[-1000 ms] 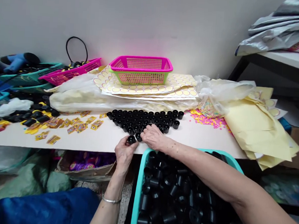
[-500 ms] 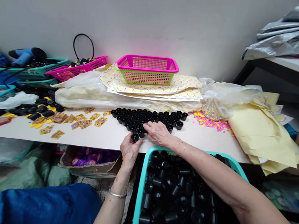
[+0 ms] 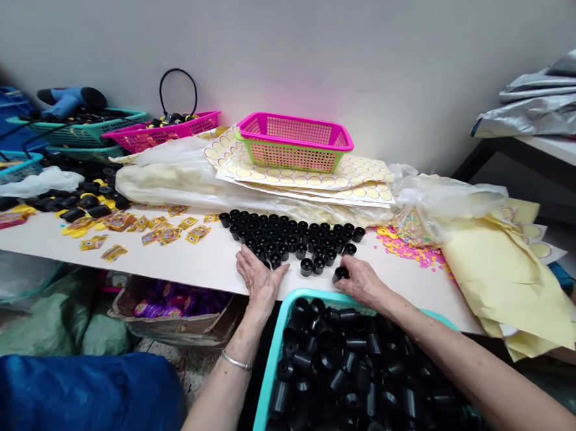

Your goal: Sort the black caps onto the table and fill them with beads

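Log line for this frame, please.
left hand: flat on table, fingertips at black cap cluster | right hand: pinching single cap at cluster's front | teal basket: holds loose caps

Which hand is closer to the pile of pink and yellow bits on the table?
The right hand. It rests just left of the pink and yellow bits; the left hand lies farther left, by the near edge of the black caps.

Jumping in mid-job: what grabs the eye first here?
A block of black caps stands on the table, the left hand flat at its near edge, the right hand touching a single cap. Nearer, a teal basket brims with more; behind sits a pink basket.
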Tool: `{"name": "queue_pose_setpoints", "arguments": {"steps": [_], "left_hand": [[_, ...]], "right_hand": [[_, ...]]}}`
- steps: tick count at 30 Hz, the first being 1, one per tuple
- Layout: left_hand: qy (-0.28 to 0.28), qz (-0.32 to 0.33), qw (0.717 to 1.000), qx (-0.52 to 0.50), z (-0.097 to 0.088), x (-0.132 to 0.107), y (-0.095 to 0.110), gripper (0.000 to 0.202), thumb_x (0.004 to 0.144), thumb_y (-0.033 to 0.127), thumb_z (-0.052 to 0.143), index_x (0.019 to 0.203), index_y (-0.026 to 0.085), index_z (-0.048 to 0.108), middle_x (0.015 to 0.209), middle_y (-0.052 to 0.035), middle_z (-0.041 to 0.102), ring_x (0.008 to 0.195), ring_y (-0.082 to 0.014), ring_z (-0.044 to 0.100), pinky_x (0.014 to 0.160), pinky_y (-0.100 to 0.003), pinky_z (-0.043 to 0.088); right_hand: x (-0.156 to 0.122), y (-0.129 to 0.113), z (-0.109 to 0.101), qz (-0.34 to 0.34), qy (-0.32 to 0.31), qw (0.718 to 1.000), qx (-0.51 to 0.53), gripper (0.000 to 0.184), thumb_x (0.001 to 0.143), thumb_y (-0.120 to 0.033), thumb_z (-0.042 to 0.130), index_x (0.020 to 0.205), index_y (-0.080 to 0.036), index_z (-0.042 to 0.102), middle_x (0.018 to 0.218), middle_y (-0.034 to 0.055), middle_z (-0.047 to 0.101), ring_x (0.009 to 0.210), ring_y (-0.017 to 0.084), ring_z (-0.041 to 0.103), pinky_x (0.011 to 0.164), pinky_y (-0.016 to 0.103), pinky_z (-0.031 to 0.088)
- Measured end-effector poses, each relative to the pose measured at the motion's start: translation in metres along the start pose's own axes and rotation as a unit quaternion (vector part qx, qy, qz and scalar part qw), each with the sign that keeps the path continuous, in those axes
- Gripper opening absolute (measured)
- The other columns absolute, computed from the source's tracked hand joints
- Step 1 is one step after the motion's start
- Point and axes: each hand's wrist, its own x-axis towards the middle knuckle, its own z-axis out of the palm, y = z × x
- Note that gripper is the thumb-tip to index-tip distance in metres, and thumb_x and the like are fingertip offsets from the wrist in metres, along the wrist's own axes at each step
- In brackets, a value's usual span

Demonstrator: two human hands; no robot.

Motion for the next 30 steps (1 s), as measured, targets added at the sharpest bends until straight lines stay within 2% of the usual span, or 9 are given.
{"name": "queue_pose_setpoints", "arguments": {"steps": [5, 8, 9, 11, 14, 16, 19, 24, 30], "left_hand": [[-0.002, -0.008, 1.000, -0.009, 0.005, 0.008, -0.005, 0.108, 0.067, 0.040, 0.072, 0.141, -0.002, 0.006, 0.143, -0.0385, 0.015, 0.138, -0.0428, 0.009, 0.109, -0.057, 0.018], [0.008, -0.010, 1.000, 0.000, 0.002, 0.015, -0.014, 0.103, 0.070, 0.041, 0.069, 0.141, -0.004, 0.008, 0.143, -0.0391, 0.013, 0.138, -0.0428, 0.009, 0.110, -0.054, 0.018], [0.012, -0.010, 1.000, 0.001, 0.001, 0.018, -0.017, 0.102, 0.071, 0.041, 0.068, 0.141, -0.004, 0.009, 0.143, -0.0389, 0.014, 0.138, -0.0429, 0.010, 0.110, -0.054, 0.019], [0.018, -0.013, 1.000, 0.002, -0.002, 0.025, -0.022, 0.102, 0.071, 0.042, 0.069, 0.142, -0.002, 0.010, 0.143, -0.0376, 0.015, 0.138, -0.0430, 0.012, 0.109, -0.054, 0.020], [0.015, -0.013, 1.000, 0.001, -0.006, 0.035, -0.027, 0.106, 0.067, 0.043, 0.072, 0.144, 0.004, 0.011, 0.145, -0.0344, 0.015, 0.138, -0.0429, 0.013, 0.109, -0.055, 0.021], [0.003, -0.005, 1.000, 0.001, -0.008, 0.040, -0.029, 0.107, 0.066, 0.046, 0.072, 0.145, 0.007, 0.012, 0.146, -0.0327, 0.014, 0.138, -0.0432, 0.012, 0.108, -0.055, 0.021], [-0.021, 0.012, 1.000, -0.009, -0.009, 0.047, -0.032, 0.105, 0.065, 0.047, 0.072, 0.145, 0.011, 0.015, 0.148, -0.0290, 0.014, 0.138, -0.0420, 0.012, 0.108, -0.055, 0.022], [-0.022, 0.015, 0.999, -0.025, -0.004, 0.055, -0.032, 0.106, 0.062, 0.044, 0.075, 0.145, 0.011, 0.016, 0.149, -0.0272, 0.013, 0.139, -0.0401, 0.011, 0.110, -0.053, 0.020], [-0.012, 0.007, 1.000, -0.016, 0.003, 0.062, -0.025, 0.115, 0.058, 0.040, 0.079, 0.144, 0.001, 0.012, 0.148, -0.0331, 0.010, 0.140, -0.0398, 0.007, 0.112, -0.050, 0.014]], "right_hand": [[0.008, -0.015, 0.016, 0.025, 0.004, 0.998, -0.056, 0.019, 0.072, -0.026, 0.066, 0.084, -0.016, 0.056, 0.079, 0.0038, 0.060, 0.071, 0.017, 0.057, 0.059, 0.025, 0.038], [0.006, -0.027, 0.018, 0.030, 0.036, 0.994, -0.098, 0.032, 0.075, -0.039, 0.067, 0.093, -0.015, 0.056, 0.094, 0.0117, 0.060, 0.083, 0.024, 0.058, 0.068, 0.032, 0.041], [0.006, -0.029, 0.017, 0.006, 0.052, 0.992, -0.118, 0.039, 0.075, -0.043, 0.068, 0.097, -0.014, 0.057, 0.100, 0.0149, 0.059, 0.089, 0.027, 0.056, 0.073, 0.036, 0.042], [0.010, -0.030, 0.016, -0.096, 0.085, 0.977, -0.168, 0.056, 0.072, -0.051, 0.069, 0.109, -0.011, 0.056, 0.115, 0.0204, 0.055, 0.104, 0.033, 0.051, 0.085, 0.044, 0.039], [0.025, -0.024, 0.016, -0.268, 0.107, 0.929, -0.232, 0.077, 0.068, -0.059, 0.068, 0.126, -0.010, 0.050, 0.135, 0.0231, 0.045, 0.121, 0.039, 0.039, 0.099, 0.056, 0.028], [0.038, -0.019, 0.018, -0.318, 0.082, 0.913, -0.242, 0.077, 0.072, -0.061, 0.063, 0.131, -0.013, 0.047, 0.139, 0.0223, 0.041, 0.127, 0.040, 0.033, 0.102, 0.061, 0.022], [0.054, -0.017, 0.021, -0.350, 0.033, 0.906, -0.236, 0.074, 0.077, -0.063, 0.055, 0.133, -0.016, 0.046, 0.140, 0.0221, 0.040, 0.129, 0.040, 0.033, 0.100, 0.064, 0.021], [0.071, -0.028, 0.026, -0.333, 0.023, 0.910, -0.246, 0.058, 0.084, -0.052, 0.053, 0.129, -0.016, 0.050, 0.138, 0.0226, 0.042, 0.124, 0.037, 0.038, 0.097, 0.061, 0.027], [0.084, -0.031, 0.028, -0.299, 0.001, 0.924, -0.238, 0.052, 0.090, -0.043, 0.047, 0.134, -0.016, 0.042, 0.134, 0.0212, 0.041, 0.121, 0.034, 0.037, 0.098, 0.056, 0.024]]}}
